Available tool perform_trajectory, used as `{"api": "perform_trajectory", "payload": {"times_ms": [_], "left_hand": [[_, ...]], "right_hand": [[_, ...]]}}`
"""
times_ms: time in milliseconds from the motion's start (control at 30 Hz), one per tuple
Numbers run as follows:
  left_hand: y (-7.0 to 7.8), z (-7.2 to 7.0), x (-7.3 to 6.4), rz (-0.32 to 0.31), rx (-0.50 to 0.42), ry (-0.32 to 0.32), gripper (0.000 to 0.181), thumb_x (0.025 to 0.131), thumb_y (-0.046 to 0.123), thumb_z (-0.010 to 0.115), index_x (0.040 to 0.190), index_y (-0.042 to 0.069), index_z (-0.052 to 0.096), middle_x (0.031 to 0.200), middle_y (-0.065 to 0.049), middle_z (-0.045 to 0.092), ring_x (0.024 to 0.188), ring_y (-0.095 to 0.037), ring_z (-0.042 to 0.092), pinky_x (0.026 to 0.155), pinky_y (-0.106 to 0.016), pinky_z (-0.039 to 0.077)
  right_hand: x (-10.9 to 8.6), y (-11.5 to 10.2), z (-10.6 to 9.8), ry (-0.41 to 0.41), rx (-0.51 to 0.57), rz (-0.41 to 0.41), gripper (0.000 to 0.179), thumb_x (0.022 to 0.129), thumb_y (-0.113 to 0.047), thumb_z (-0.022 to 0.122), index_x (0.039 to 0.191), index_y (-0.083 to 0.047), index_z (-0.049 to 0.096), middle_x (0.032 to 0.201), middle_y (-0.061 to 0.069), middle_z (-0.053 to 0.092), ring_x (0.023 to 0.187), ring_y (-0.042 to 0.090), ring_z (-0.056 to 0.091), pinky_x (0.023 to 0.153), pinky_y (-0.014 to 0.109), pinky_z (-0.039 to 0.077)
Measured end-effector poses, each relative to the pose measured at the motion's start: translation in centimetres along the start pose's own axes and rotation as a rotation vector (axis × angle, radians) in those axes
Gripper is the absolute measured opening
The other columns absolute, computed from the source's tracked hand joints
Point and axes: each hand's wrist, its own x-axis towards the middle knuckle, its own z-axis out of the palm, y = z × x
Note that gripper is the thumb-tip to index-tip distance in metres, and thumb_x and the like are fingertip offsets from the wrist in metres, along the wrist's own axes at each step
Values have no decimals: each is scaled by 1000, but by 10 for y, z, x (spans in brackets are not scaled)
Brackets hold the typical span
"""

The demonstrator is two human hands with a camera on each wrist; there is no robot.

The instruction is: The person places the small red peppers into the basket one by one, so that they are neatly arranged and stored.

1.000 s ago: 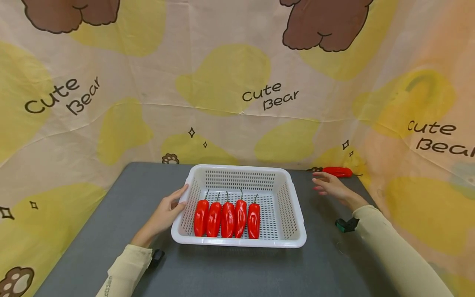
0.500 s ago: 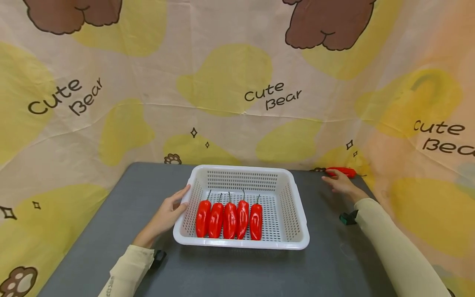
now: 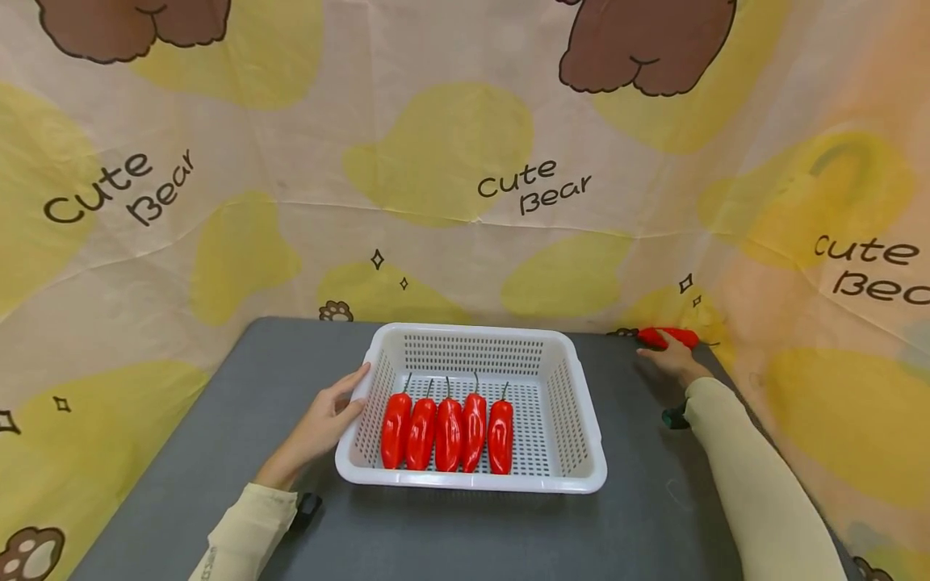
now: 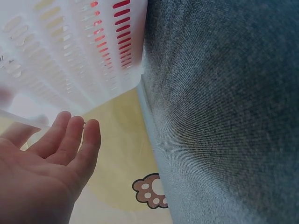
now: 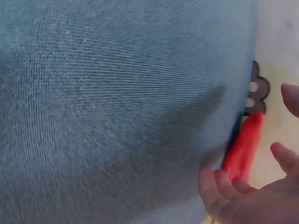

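Observation:
A white perforated plastic basket (image 3: 472,481) stands mid-table in the head view. Several glossy red chili peppers (image 3: 448,436) lie in a row inside it, stems pointing away. My left hand (image 3: 323,415) holds the basket's left rim; in the left wrist view its fingers (image 4: 70,140) sit at the pale basket wall (image 4: 93,88). At the far right corner a lone red chili pepper (image 3: 685,336) lies on its side. My right hand (image 3: 672,359) reaches over it, fingers spread, overlapping it in the head view. In the right wrist view the fingertips (image 5: 208,179) are right at this pepper's near end.
The dark grey table (image 3: 465,537) meets a patterned fabric backdrop (image 3: 450,153) behind and at both sides. The lone pepper lies close against that fabric. A black wrist strap piece (image 3: 305,510) shows at the left sleeve (image 3: 243,528).
My right hand has moved right and away from me, coming over the lone pepper. The left hand stays at the basket rim, and the basket peppers keep their places.

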Motion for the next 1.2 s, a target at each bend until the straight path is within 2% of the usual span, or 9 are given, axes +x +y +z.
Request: {"api": "perform_trajectory", "payload": {"times_ms": [200, 367, 500, 600, 800, 900, 1067, 1133, 1200], "left_hand": [[-3, 0, 1, 32, 14, 9, 57, 99, -1, 53, 154, -5, 35, 155, -37, 35, 106, -53, 66, 69, -37, 65], [-4, 0, 1, 53, 28, 18, 57, 99, -1, 54, 153, -5, 36, 154, -37, 37, 108, -53, 64, 70, -38, 65], [-3, 0, 2, 57, 44, 21, 57, 99, 0, 54, 153, -4, 37, 154, -36, 38, 112, -54, 63, 72, -38, 65], [-3, 0, 1, 42, 36, 16, 57, 99, 0, 54, 153, -4, 37, 154, -36, 37, 110, -54, 63, 71, -38, 65], [-2, 0, 1, 33, 26, 19, 57, 98, -1, 53, 153, -4, 37, 154, -36, 37, 109, -54, 64, 69, -38, 65], [-2, 0, 1, 31, 27, 19, 57, 99, -1, 53, 153, -4, 37, 154, -36, 37, 110, -54, 63, 70, -38, 65], [-2, 0, 0, 21, 23, 14, 57, 99, 0, 53, 154, -3, 36, 155, -36, 36, 109, -54, 64, 69, -38, 65], [-2, 0, 1, 24, 18, 13, 57, 99, 0, 53, 154, -3, 36, 155, -36, 36, 108, -53, 64, 69, -38, 65], [-3, 0, 1, 28, 19, 14, 57, 99, -1, 53, 154, -3, 36, 155, -36, 36, 109, -53, 64, 70, -38, 65]], "right_hand": [[10, 0, 4, 13, -10, 53, 89, 102, -34, 51, 160, -3, -9, 156, 47, -19, 146, 63, -15, 119, 77, 8], [15, -7, 3, -20, -21, 67, 92, 102, -34, 51, 158, -5, -15, 154, 47, -20, 144, 64, -16, 116, 81, 6], [19, -11, 3, -57, -45, 85, 95, 101, -37, 53, 158, -7, -16, 153, 47, -24, 142, 65, -23, 115, 82, 4], [23, -10, 6, -70, -88, 95, 91, 101, -38, 51, 159, -7, -13, 153, 48, -20, 142, 65, -21, 115, 82, 7], [24, -8, 12, -58, -166, 102, 84, 102, -38, 47, 160, -6, -4, 151, 51, -3, 139, 68, 2, 111, 80, 22], [20, -10, 13, -43, -171, 93, 82, 102, -38, 46, 161, -5, -1, 157, 46, 2, 141, 69, 4, 114, 79, 18], [18, -7, 12, -13, -126, 66, 77, 102, -34, 47, 161, -3, 7, 160, 41, 6, 142, 71, -3, 116, 79, 5], [16, -4, 12, 8, -106, 60, 75, 102, -32, 47, 161, -3, 10, 160, 42, 6, 141, 72, -4, 115, 79, 4], [13, -2, 12, 34, -110, 76, 74, 102, -33, 46, 161, -4, 12, 158, 44, 5, 139, 72, 1, 114, 79, 12]]}}
